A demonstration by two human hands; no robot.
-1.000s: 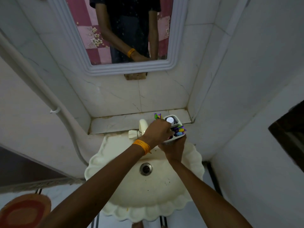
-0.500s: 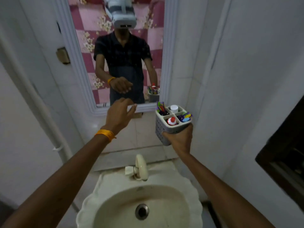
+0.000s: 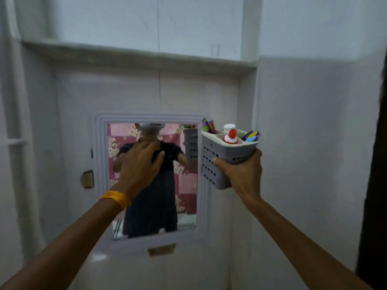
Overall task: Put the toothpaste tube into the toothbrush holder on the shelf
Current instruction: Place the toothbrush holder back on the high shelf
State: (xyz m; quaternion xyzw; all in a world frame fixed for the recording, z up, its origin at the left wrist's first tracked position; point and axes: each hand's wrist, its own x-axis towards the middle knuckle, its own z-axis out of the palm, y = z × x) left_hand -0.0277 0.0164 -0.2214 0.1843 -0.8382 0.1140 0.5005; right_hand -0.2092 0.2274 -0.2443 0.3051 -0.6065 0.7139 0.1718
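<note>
My right hand (image 3: 240,174) is wrapped around the low part of the toothbrush holder (image 3: 222,158), with my thumb on the side that faces me and my other fingers behind it where I cannot see them. I hold the holder up in the air, at about 3 o'clock from the mirror (image 3: 151,178), and its left side sits just in front of the mirror's frame. The holder is gray, with small holes all over its walls, and it leans a little to the right. It has four little boxes inside. The toothpaste tube (image 3: 231,137) stands in the box nearest to me, with its red cap pointing up. At 11 o'clock from that cap, a white cap (image 3: 229,127) pokes up from the box behind it. Bright toothbrushes (image 3: 207,126) stick out of the box at the far left, and more bright brushes (image 3: 250,136) stick out at 3 o'clock from the red cap. My left hand (image 3: 139,166) is up in front of the mirror, at 9 o'clock from the holder and well apart from it. Its fingers are loose and a bit bent, and it holds nothing. An orange band (image 3: 116,198) goes round my left wrist. High up, at 12 o'clock, a long shelf (image 3: 138,55) runs across the wall, well above the holder.
</note>
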